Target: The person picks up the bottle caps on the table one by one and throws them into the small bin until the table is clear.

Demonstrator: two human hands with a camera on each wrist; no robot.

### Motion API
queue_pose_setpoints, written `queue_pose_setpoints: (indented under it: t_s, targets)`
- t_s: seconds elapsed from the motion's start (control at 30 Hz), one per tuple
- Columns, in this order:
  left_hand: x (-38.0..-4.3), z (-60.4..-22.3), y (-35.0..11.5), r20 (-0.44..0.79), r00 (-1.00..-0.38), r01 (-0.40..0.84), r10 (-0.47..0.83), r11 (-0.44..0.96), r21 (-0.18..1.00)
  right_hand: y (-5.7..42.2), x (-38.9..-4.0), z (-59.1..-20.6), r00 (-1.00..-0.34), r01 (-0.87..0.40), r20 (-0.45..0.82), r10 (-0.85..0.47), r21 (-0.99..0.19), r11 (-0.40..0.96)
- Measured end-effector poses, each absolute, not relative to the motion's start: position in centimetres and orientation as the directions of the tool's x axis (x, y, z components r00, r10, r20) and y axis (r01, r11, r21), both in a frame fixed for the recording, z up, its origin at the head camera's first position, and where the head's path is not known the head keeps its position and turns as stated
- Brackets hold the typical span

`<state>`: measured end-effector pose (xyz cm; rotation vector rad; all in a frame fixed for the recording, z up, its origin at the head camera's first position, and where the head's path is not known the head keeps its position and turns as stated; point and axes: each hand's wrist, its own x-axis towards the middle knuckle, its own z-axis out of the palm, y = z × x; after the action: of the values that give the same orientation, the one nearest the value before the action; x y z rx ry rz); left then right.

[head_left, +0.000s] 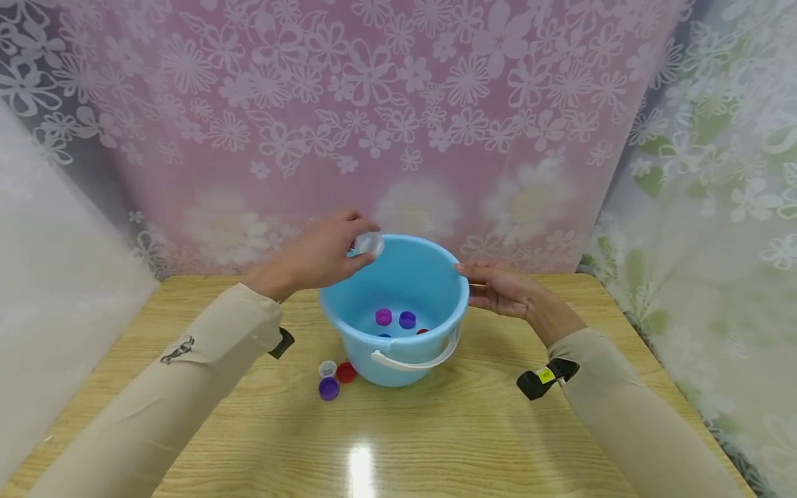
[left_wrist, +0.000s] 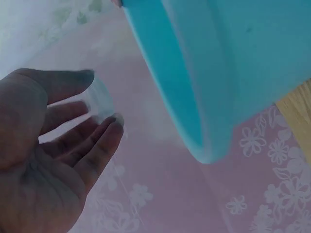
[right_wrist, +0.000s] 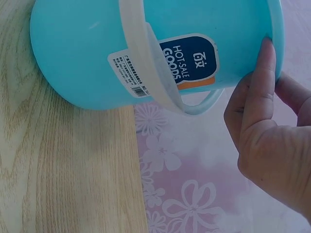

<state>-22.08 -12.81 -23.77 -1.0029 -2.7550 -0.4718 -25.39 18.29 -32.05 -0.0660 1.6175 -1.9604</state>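
Observation:
A light blue bucket (head_left: pixel 367 353) stands upright on the wooden table, its white handle (head_left: pixel 423 363) hanging down in front. Over the bucket's left rim, my left hand (head_left: pixel 314 257) pinches a small clear, cup-like cap (head_left: pixel 370 243) between thumb and fingertips; the left wrist view shows this cap (left_wrist: pixel 101 99) apart from the bucket. My right hand (head_left: pixel 503 287) grips the bucket's right rim, with fingers against the outer wall in the right wrist view. Inside the bucket lie a pink cap (head_left: pixel 383 317), a purple cap (head_left: pixel 407 319), and partly hidden red and blue ones.
Left of the bucket's base, a white cap (head_left: pixel 327 369), a red cap (head_left: pixel 346 372) and a purple cap (head_left: pixel 328 389) lie close together on the table (head_left: pixel 486 436). Behind it hangs a pink flowered curtain (head_left: pixel 398 138); pale curtains flank both sides.

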Motion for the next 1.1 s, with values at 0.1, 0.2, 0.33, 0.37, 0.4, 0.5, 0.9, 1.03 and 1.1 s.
queue_pose_setpoints:
  t_s: [0.1,0.2,0.33,0.37,0.4,0.5,0.9,1.03,1.1]
  targets:
    - [-22.2,-23.5,-11.5,0.193,-0.742,0.670,0.642,0.713,0.207,18.3,-25.4,-32.1,-0.827,0.404,-0.322,-0.461,-0.911,-0.087]
    - [-22.2,-23.1,-10.2,0.129,-0.733,0.680,0.668,0.715,0.164,18.3,-25.5,-32.1,-0.828,0.403,-0.324,-0.458,-0.912,-0.084]
    - [-22.2,-22.9,-8.7,0.032,-0.727,0.684,0.686,0.719,0.124,18.2,-25.5,-32.1,-0.824,0.410,-0.329,-0.460,-0.908,-0.085]
    - [-22.2,-22.9,-8.4,0.005,-0.721,0.688,0.692,0.716,0.121,18.2,-25.5,-32.1,-0.824,0.413,-0.331,-0.460,-0.907,-0.088]
    - [-22.2,-23.0,-8.0,-0.018,-0.716,0.692,0.698,0.713,0.114,18.2,-25.5,-32.1,-0.823,0.412,-0.328,-0.464,-0.907,-0.090]
    - [-22.2,-23.2,-7.2,-0.071,-0.700,0.704,0.710,0.704,0.097,18.2,-25.5,-32.1,-0.825,0.418,-0.328,-0.461,-0.902,-0.106]
    - [-22.1,-25.1,-5.8,-0.142,-0.647,0.743,0.749,0.661,0.102,18.3,-25.5,-32.2,-0.815,0.427,-0.327,-0.478,-0.897,-0.115]
    - [-22.0,-25.5,-5.7,-0.170,-0.649,0.735,0.742,0.669,0.115,18.4,-25.5,-32.2,-0.816,0.420,-0.317,-0.484,-0.900,-0.118]
    - [-22.0,-25.7,-5.7,-0.181,-0.653,0.728,0.735,0.676,0.118,18.4,-25.5,-32.2,-0.816,0.416,-0.314,-0.485,-0.902,-0.116]
